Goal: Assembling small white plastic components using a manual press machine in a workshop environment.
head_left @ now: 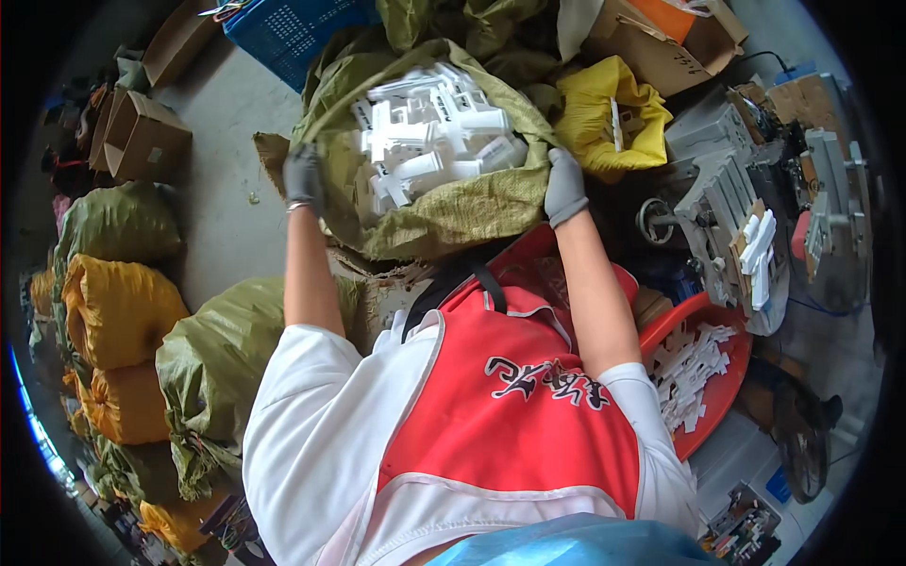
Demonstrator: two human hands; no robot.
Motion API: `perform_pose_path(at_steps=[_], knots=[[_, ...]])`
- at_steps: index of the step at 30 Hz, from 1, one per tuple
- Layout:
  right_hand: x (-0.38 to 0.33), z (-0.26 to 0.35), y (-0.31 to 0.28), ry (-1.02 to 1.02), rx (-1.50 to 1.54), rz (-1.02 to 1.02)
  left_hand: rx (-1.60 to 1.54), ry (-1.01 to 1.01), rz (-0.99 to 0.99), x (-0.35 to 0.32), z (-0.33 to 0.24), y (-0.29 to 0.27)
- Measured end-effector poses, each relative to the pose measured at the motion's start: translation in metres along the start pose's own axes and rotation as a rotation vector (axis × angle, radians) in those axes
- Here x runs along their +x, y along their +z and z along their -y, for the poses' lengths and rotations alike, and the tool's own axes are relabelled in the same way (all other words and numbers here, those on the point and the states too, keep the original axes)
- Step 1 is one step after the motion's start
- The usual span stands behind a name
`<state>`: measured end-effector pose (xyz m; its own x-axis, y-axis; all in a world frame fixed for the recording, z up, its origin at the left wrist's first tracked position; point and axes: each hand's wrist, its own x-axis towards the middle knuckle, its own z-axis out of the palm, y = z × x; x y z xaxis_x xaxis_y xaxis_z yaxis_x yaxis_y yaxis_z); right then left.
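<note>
An olive-green woven sack (462,212) stands with its mouth spread wide in front of me. White plastic parts (420,127), several of them tube-shaped, fill it near the top. My left hand (304,177), in a grey glove, is closed on the left side of the sack's rim and slightly blurred. On the opposite side, my right hand (566,186), also grey-gloved, grips the rim with its fingers partly hidden by the fabric.
A yellow sack (613,118) sits beyond my right hand, near a cardboard box (661,42). Machinery (727,208) stands at the right. A red basin (722,396) holds white strips. Filled sacks (123,311) line the left; a blue crate (283,38) is at the back.
</note>
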<state>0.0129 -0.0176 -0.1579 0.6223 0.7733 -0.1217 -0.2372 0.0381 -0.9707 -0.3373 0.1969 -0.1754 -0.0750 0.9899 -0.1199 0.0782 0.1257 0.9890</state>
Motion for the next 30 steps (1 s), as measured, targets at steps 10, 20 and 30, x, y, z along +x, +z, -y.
perform_pose_path(at_steps=[10,20,30], knots=[[-0.039,0.098,-0.026,0.06,0.284,-0.211,-0.7,-0.001,0.207,0.022,-0.073,-0.123],[-0.041,0.12,-0.036,0.208,0.466,-0.295,-0.826,-0.11,0.264,-0.006,-0.096,-0.135],[-0.133,0.015,-0.11,-0.045,-0.306,-0.351,0.95,0.9,-0.157,0.003,-0.099,-0.072]])
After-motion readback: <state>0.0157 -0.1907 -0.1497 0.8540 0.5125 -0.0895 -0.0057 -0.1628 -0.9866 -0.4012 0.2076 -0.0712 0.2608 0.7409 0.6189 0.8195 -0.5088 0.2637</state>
